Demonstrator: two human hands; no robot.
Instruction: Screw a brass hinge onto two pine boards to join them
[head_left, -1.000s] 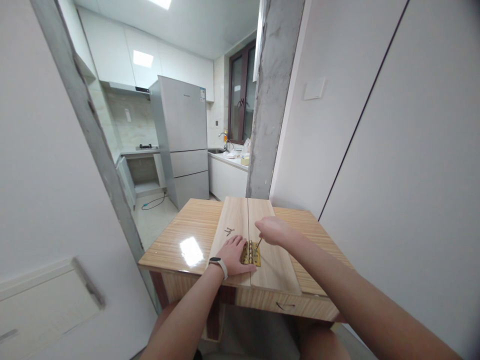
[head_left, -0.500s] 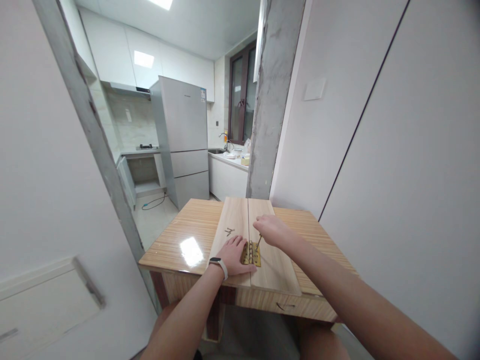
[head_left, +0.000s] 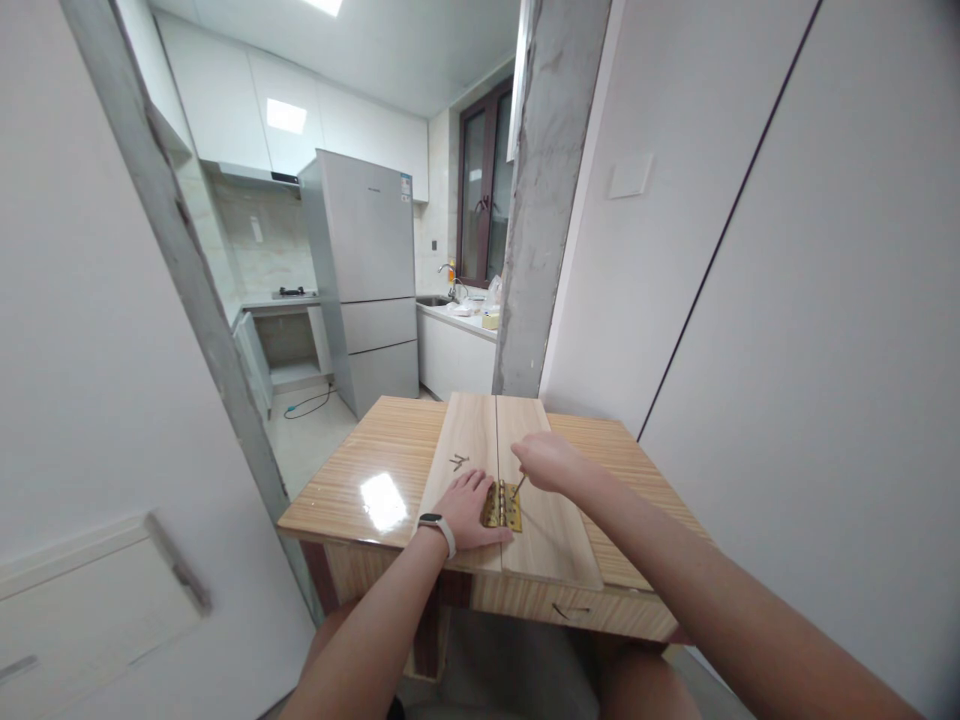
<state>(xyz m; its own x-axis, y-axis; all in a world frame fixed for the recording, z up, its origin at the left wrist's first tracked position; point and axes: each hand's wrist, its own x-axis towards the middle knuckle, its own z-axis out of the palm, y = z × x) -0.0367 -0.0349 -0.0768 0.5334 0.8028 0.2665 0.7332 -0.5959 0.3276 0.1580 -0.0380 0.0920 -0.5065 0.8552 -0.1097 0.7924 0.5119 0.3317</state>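
A brass hinge lies across the seam between two pale wooden boards, the left board and the right board. My left hand rests flat with fingers spread on the left board, covering part of the hinge's left leaf. Closed around its handle, my right hand grips a screwdriver; the handle is hidden in the fist. The thin shaft slants down to the hinge's right leaf. Several loose screws lie on the left board beyond my left hand.
Under the boards stands a wood-grain table with a drawer handle at its front. White walls close in on both sides. Behind are a silver refrigerator, a sink counter and a cable on the floor.
My right hand has shifted slightly to the right and turned a little with the screwdriver. My left hand stays in place on the board and hinge.
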